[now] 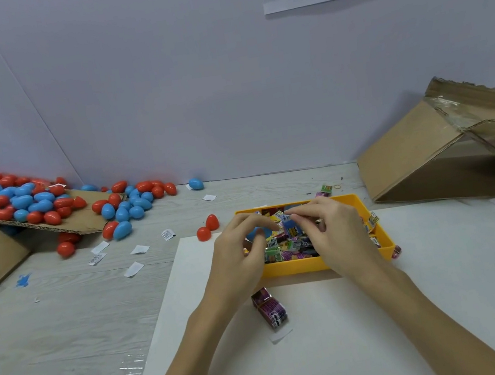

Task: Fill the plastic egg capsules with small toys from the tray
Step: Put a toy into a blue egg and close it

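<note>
Forearms are stretched over the tray (323, 263). A blue half-egg (255, 234) is cupped by the left hand (239, 250); just right, a toy (289, 224) is pinched by the right hand (337, 228). A loose pinch could drop it.

Cardboard box (413, 154) far right, paper slips (139, 249) left.
</note>
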Tool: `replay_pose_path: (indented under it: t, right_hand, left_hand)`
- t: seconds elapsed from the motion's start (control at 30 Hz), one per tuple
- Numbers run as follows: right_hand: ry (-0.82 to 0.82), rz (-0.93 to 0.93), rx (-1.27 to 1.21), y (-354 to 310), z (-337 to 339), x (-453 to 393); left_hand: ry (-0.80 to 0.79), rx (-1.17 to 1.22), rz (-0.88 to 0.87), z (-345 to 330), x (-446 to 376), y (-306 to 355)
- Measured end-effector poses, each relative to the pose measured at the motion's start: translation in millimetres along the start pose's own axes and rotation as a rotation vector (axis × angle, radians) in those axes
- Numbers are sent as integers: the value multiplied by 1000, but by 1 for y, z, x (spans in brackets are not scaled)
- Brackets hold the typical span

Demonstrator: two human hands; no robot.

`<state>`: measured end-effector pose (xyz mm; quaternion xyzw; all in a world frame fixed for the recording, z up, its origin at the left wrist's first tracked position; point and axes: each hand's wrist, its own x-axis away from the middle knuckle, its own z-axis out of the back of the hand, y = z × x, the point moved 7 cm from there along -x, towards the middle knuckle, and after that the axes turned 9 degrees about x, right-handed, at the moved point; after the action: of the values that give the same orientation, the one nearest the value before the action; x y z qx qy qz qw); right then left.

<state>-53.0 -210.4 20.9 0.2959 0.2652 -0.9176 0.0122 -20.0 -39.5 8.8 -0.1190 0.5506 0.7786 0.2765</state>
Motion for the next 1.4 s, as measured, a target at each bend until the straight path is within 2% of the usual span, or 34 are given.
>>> replay_pose_path:
  t: [0.33,0.43,0.5,0.63,0.73,0.83,1.0,1.17,1.4]
  right_hand:
    - [6,-205,-347,15,-6,0]
    - [97,-260,-318,24,0,1]
    - [121,-288,-309,29,1,1]
    - [101,-303,-305,30,-3,1]
    - [77,-282,-285,27,-6,1]
    - [67,-273,-272,26,-8,1]
    - [29,-251,-254,21,-9,2]
    - [3,-237,-219,17,-10,2]
    - [-6,-231,-209,16,-10,3]
  left_hand:
    - [-92,125,130,-6,-1,-9]
    - [-99,77,131,-7,1,-10]
    - [-115,-2,68,-7,2,-8]
    - [-156,-54,0,-9,3,-7]
    - [-88,-99,-53,-4,0,-5]
    - [-24,-35,-33,2,-2,-5]
    - [-65,66,89,0,0,-10]
    - [-66,-3,11,0,0,-3]
    - [6,121,31,4,-2,3]
